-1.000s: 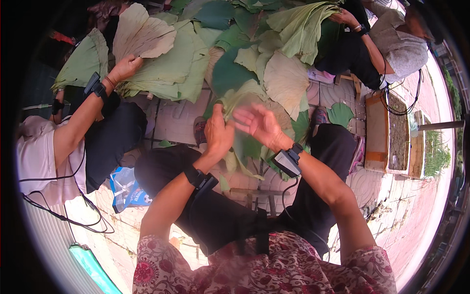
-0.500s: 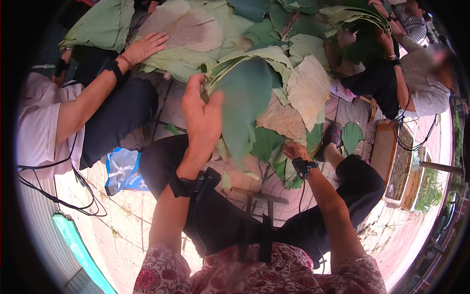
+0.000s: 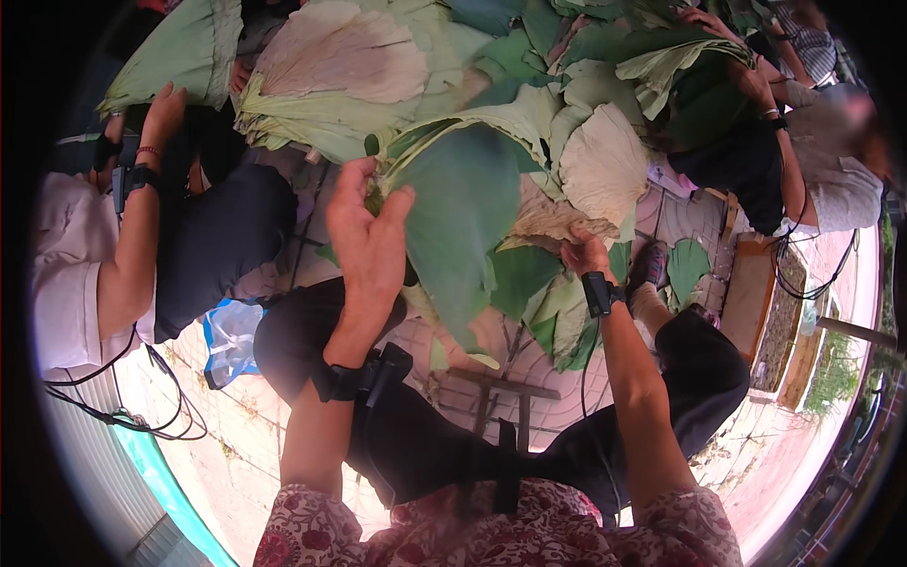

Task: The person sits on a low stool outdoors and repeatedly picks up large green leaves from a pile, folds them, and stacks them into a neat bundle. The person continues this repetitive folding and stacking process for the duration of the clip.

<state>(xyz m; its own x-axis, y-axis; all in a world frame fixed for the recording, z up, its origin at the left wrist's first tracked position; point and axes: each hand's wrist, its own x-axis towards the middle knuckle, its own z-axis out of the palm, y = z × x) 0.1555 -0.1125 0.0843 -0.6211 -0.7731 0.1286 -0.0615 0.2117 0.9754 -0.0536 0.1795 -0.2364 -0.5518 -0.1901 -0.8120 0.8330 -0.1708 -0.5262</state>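
Observation:
My left hand is closed on the gathered end of a bundle of large folded lotus leaves, dark green in front with paler layers behind. The bundle hangs over my lap. On the right, my right hand has its fingers pinched at the lower edge of a brownish, wrinkled lotus leaf. A pale, dry leaf lies just above it. More green leaves hang below and between my hands. Both wrists carry black straps with small devices.
Leaves are heaped across the far side. At the left a person holds a green leaf bundle; at the right another person holds leaves. A blue-white bag, a small stool and a wooden-edged planter stand around.
My right hand has risen to the brownish leaf's edge and pinches it. My left hand has shifted slightly left with the bundle. The left neighbour's hand has moved from the heap to a bundle.

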